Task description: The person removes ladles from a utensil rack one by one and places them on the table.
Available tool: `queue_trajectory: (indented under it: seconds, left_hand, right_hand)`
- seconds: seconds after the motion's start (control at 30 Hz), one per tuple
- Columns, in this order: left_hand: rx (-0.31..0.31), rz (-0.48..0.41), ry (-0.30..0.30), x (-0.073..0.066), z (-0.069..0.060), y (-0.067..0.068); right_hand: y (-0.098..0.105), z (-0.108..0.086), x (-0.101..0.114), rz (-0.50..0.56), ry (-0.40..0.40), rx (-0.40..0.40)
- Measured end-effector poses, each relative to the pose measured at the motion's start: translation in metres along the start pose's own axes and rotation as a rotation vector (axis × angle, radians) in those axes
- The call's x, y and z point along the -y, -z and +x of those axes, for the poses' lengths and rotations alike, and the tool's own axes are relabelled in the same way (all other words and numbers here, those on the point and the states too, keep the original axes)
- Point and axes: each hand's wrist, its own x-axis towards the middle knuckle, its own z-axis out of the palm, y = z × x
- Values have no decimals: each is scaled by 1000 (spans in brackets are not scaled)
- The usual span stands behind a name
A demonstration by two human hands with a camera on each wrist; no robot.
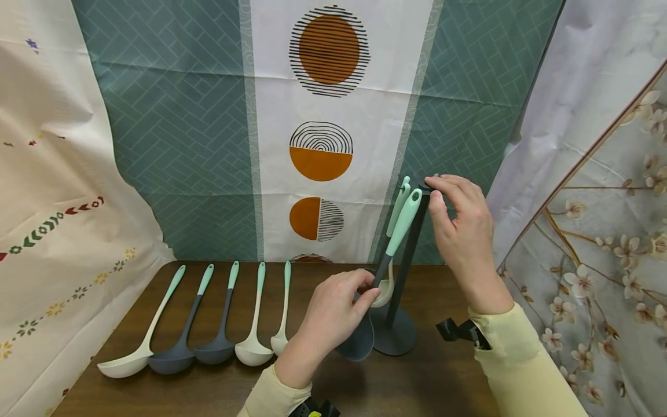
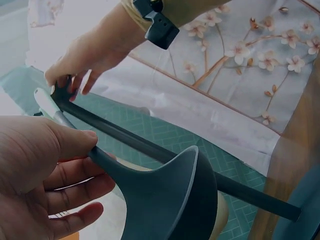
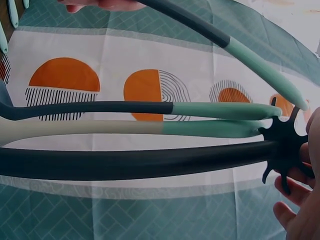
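Between thumb and fingers my left hand [image 1: 333,307] [image 2: 45,175] pinches the dark shaft of a ladle [image 1: 400,229] [image 2: 155,195] with a mint handle. That handle end is close to a hook at the top of a dark stand [image 1: 409,260] [image 3: 125,162]; contact is unclear. Gripping the stand's hooked top is my right hand [image 1: 466,231] [image 2: 95,52] [image 3: 305,175]. Two ladles hang beside the pole, a dark-shafted one [image 3: 215,110] and a cream one [image 3: 210,128], seen in the right wrist view.
Several ladles, cream [image 1: 252,350] and dark [image 1: 174,358], lie in a row on the brown table [image 1: 417,385], left of the stand's round base [image 1: 398,339]. A patterned cloth [image 1: 333,110] hangs behind, with a floral cloth [image 1: 599,284] at the right.
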Motion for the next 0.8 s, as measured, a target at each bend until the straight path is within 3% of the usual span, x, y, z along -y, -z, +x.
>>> queue_trajectory:
  seconds: [0.23, 0.53, 0.8]
  left_hand:
    - [-2, -1, -19, -1, -1, 1]
    - [-49, -25, -69, -3, -1, 5]
    - [-59, -40, -64, -3, -2, 8]
  right_hand:
    - [2, 1, -5, 27, -20, 25]
    - [5, 4, -12, 92, -26, 51]
    - [8, 3, -16, 114, -26, 84]
